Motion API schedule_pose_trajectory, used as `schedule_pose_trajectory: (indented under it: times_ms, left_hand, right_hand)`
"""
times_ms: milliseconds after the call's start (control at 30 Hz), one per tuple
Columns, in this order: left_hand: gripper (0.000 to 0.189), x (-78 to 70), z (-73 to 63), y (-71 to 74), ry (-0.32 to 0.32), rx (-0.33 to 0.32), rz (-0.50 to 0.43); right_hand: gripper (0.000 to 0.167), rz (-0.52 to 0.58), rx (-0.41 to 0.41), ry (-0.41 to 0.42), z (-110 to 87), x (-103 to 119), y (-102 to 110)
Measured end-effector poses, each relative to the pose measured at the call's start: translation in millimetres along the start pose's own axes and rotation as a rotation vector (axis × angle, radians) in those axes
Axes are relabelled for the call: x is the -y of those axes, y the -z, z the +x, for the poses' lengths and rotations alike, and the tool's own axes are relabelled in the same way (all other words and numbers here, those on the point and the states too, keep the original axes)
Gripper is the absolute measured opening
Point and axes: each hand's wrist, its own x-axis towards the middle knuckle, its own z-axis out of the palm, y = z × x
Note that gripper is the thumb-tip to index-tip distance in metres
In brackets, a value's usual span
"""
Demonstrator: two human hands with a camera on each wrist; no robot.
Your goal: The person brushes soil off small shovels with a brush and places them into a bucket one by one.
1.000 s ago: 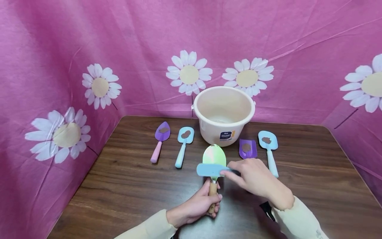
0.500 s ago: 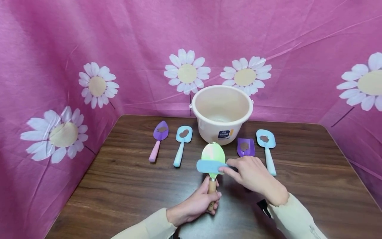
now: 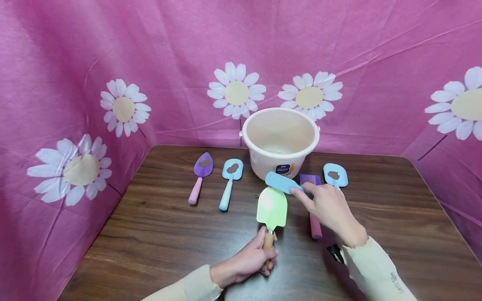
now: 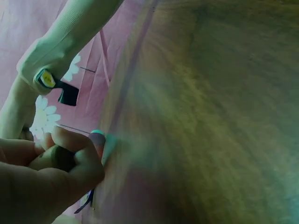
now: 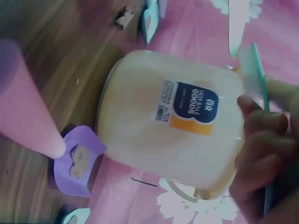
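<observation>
In the head view my left hand (image 3: 248, 258) grips the wooden handle (image 3: 268, 241) of a trowel with a light green blade (image 3: 272, 207), held above the table. The handle's end (image 4: 63, 159) pokes out of the fist in the left wrist view. My right hand (image 3: 333, 211) holds a light blue brush (image 3: 281, 182) with its thumb along the back. The brush lies across the blade's tip, in front of the bucket. Pale bristles (image 5: 251, 74) appear under its back in the right wrist view. A small dark bit (image 3: 257, 196) lies left of the blade.
A cream bucket (image 3: 263, 165) stands at the table's back. Left of it lie a purple trowel (image 3: 205, 170) and a light blue one (image 3: 227, 192). At right are a purple trowel (image 3: 306, 179) and another blue one (image 3: 340, 179), each with a brown patch. A pink flowered cloth (image 3: 169, 62) hangs behind.
The brush has swept from the middle of the green blade up to its tip. The blade has tilted to show its face. A dark bit now lies on the table beside it.
</observation>
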Motion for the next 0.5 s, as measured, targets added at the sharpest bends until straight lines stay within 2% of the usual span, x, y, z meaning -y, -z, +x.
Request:
schedule_pose_trajectory:
  times_ms: [100,233,367,500]
  left_hand:
    - [0.030,-4.5,1.3,1.1,0.017,-0.015,-0.035]
    - [0.030,-8.9,1.5,3.5,0.022,-0.033,-0.065]
    - [0.030,-11.0,-1.0,6.6,0.032,-0.016,-0.092]
    - [0.029,-12.2,-3.8,8.6,0.043,0.052,-0.120]
  right_hand:
    - [0.033,0.060,0.019,0.116,-3.4,4,3]
    - [0.037,0.131,0.090,0.256,-10.0,7,8]
    - [0.038,0.160,0.125,0.303,-15.5,6,10]
    - [0.035,0.189,0.129,0.295,-17.9,0,8]
